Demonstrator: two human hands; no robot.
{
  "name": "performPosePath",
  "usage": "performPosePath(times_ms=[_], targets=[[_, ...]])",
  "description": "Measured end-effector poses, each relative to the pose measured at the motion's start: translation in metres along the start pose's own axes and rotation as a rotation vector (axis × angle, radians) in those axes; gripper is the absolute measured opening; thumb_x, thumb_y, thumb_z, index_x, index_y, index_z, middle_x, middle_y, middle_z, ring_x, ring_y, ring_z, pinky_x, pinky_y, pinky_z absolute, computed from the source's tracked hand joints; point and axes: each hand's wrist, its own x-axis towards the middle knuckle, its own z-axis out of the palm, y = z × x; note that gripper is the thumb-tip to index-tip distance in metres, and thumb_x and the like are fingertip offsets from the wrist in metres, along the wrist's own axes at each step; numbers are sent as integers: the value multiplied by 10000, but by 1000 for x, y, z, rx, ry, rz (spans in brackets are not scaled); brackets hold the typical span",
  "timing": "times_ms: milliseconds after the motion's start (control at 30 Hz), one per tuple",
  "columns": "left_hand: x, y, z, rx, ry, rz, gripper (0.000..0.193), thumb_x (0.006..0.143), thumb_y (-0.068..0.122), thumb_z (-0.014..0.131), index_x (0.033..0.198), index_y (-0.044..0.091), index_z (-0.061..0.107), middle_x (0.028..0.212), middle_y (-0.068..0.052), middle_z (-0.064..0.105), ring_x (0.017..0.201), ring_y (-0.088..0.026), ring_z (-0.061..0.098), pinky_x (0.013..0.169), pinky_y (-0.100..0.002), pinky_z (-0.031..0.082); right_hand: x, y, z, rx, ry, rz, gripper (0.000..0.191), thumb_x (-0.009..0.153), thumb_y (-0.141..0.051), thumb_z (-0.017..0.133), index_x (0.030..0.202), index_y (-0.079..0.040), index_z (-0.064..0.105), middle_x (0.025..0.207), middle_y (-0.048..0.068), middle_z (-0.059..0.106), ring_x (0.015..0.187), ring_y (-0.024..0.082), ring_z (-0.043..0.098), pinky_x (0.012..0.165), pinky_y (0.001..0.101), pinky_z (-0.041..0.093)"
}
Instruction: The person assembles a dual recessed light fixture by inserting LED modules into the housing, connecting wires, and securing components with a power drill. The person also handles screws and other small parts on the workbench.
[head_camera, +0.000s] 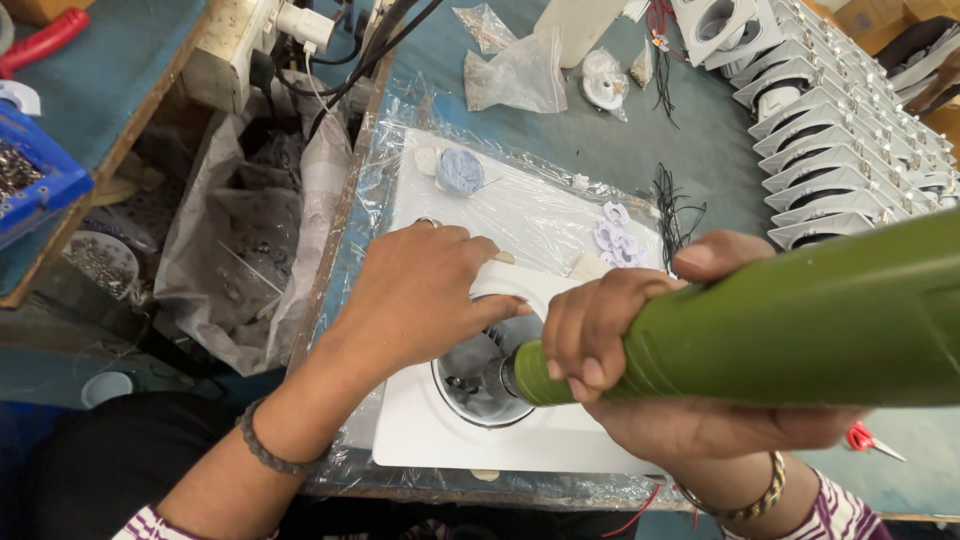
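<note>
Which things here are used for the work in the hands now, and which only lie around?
In use:
- left hand pressing on the white square fixture
- right hand gripping the green power tool, its tip in the fixture's round opening

Lying about:
- row of white fixtures
- clear plastic bags
- red scissors
- blue bin
</note>
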Motion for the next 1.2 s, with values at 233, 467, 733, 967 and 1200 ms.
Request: performPosePath(times_ms=[233, 467, 733, 967, 1200], targets=[[0, 0, -1, -27, -24, -27, 507, 745, 515, 774, 1036, 100, 777, 857, -128, 728, 861, -356, 678, 729, -470, 522, 7, -2, 4, 39, -25, 58, 879, 886, -781, 413, 1470, -125, 447, 854, 281, 669, 780, 333, 602, 731, 478, 489], [-1, 0, -2, 10, -37, -14, 501, 772, 516, 746, 1050, 101, 781, 880, -127, 739, 858, -364, 678, 727, -471, 523, 12, 12, 13, -68, 34, 64, 850, 860, -795, 534, 1382, -129, 457, 788, 251, 668, 705, 360, 617, 643, 516, 521], [1, 7, -8, 51, -86, -38, 510, 762, 514, 752, 1040, 88, 778, 864, -129, 733, 828, -367, 675, 708, -474, 522, 9, 13, 12, -78, 56, 32, 861, 835, -782, 616, 1363, -120, 456, 793, 238, 670, 696, 339, 612, 637, 494, 512], [0, 7, -8, 8, -51, -31, 467, 729, 469, 783, 1023, 107, 787, 854, -122, 734, 840, -358, 683, 728, -471, 529, 6, -8, 16, -71, 22, 145, 754, 934, -698, 592, 1415, -136, 447, 842, 276, 665, 781, 347, 543, 692, 518, 503], [3, 8, -10, 27, -92, -65, 472, 732, 470, 783, 1036, 108, 782, 853, -123, 732, 824, -366, 676, 702, -481, 524, 10, -8, 19, -105, 16, 138, 728, 969, -689, 567, 1416, -130, 443, 878, 270, 654, 777, 338, 573, 727, 526, 502]])
